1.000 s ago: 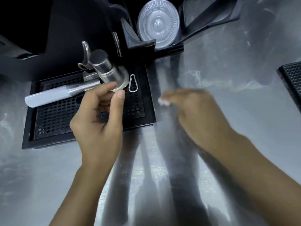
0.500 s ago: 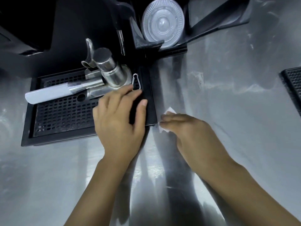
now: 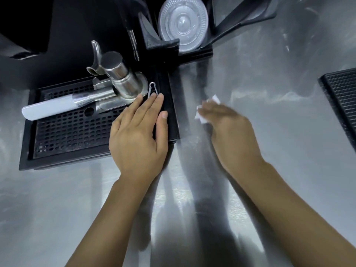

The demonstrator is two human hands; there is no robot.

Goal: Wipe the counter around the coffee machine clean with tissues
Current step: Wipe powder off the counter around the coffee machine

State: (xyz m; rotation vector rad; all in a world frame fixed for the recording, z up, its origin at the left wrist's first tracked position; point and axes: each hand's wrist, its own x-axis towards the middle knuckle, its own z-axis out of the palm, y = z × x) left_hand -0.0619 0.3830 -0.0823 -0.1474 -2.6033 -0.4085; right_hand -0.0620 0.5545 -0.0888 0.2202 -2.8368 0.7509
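The wiping is on: the left hand [image 3: 137, 137] lies flat on the tray [image 3: 67, 132], grip apart, while the right hand [image 3: 231, 130] presses the tissue [image 3: 216, 99] on the bench [image 3: 285, 155] with flat fingers, and should next rub beside the tray.

Dim, cool light — right hand [image 3: 229, 128] motion-blurred, edges wide-angle warped.

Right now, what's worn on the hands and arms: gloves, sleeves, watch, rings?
Nothing worn that shows: the left hand and right hand are ungloved; both forearms are uncovered to the frame edge, no sleeves. No watch, band or ring on the left. The right is motion-blurred, so a ring there cannot be ruled out.
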